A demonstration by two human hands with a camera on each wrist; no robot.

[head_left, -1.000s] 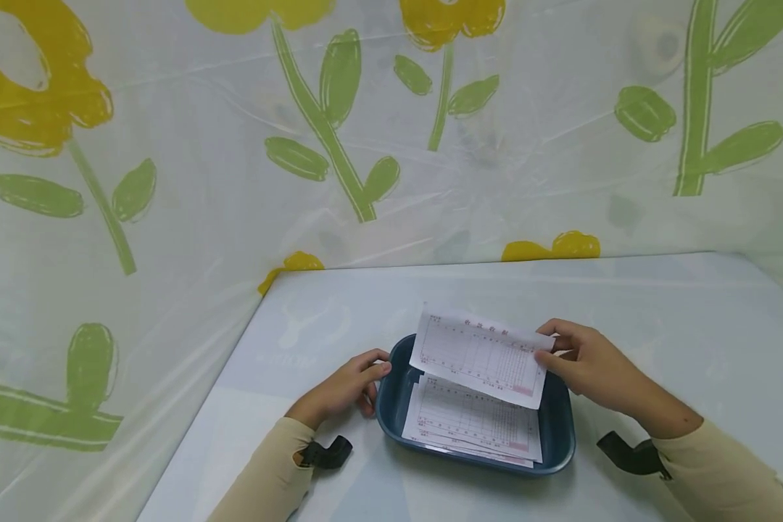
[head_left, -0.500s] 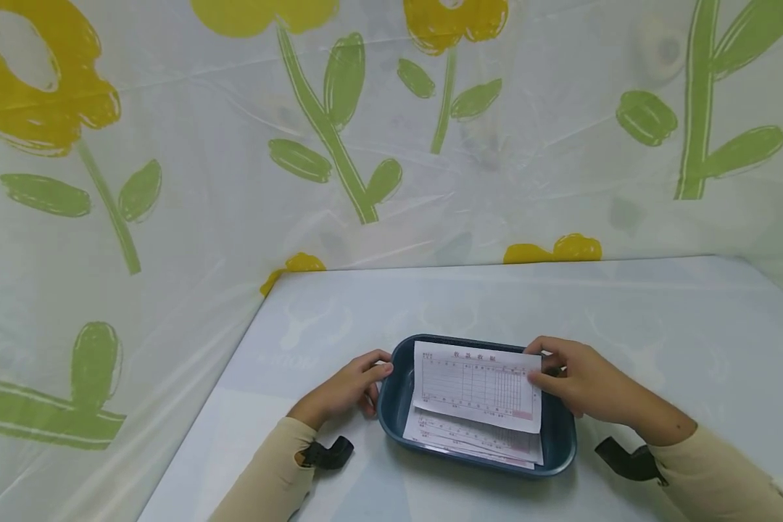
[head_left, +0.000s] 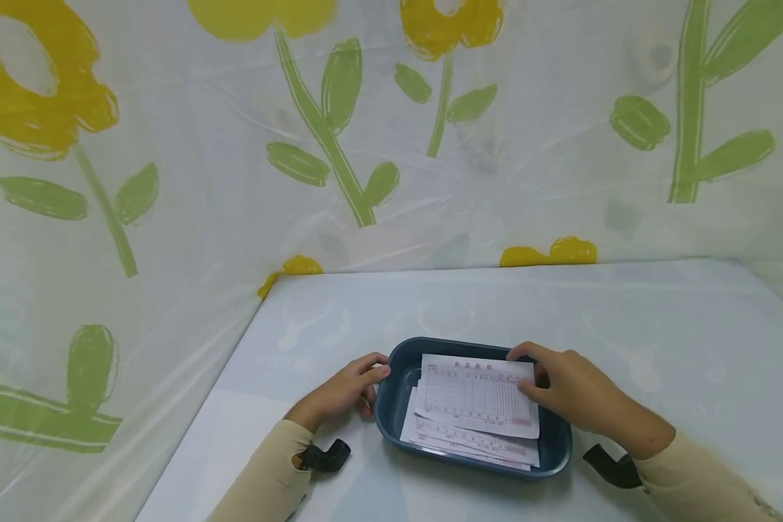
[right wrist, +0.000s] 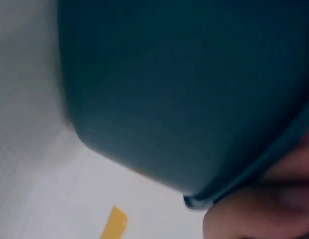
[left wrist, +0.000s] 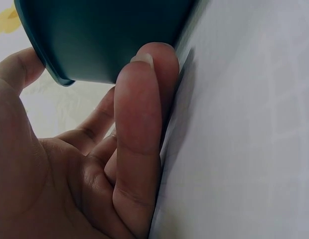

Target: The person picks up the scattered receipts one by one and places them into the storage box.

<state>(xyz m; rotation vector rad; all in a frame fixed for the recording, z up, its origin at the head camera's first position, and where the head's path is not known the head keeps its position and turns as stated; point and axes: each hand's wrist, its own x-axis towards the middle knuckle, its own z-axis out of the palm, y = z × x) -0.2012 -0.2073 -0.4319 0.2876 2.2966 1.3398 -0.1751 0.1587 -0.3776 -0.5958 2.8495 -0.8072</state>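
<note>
A dark blue rectangular tray (head_left: 557, 442) stands on the table with a small pile of printed paper receipts (head_left: 457, 444) inside. The top receipt (head_left: 460, 395) lies almost flat over the others, a little askew and higher up. My right hand (head_left: 577, 388) pinches its right edge, thumb on the printed face and index finger by the upper corner. In the right wrist view the tray's outer wall (right wrist: 159, 89) hides the papers, and fingertips (right wrist: 249, 214) show at its rim. My left hand (head_left: 339, 391) rests against the tray's left end, a fingertip (left wrist: 30, 64) touching the rim.
The white table (head_left: 659, 326) reaches back to a pale curtain (head_left: 528, 181) printed with yellow flowers and green leaves. Black wrist straps (head_left: 326, 457) sit at both cuffs, close beside the tray.
My right hand has lowered the top receipt from a raised tilt down onto the pile and shifted slightly left. My left hand has kept its place at the tray.
</note>
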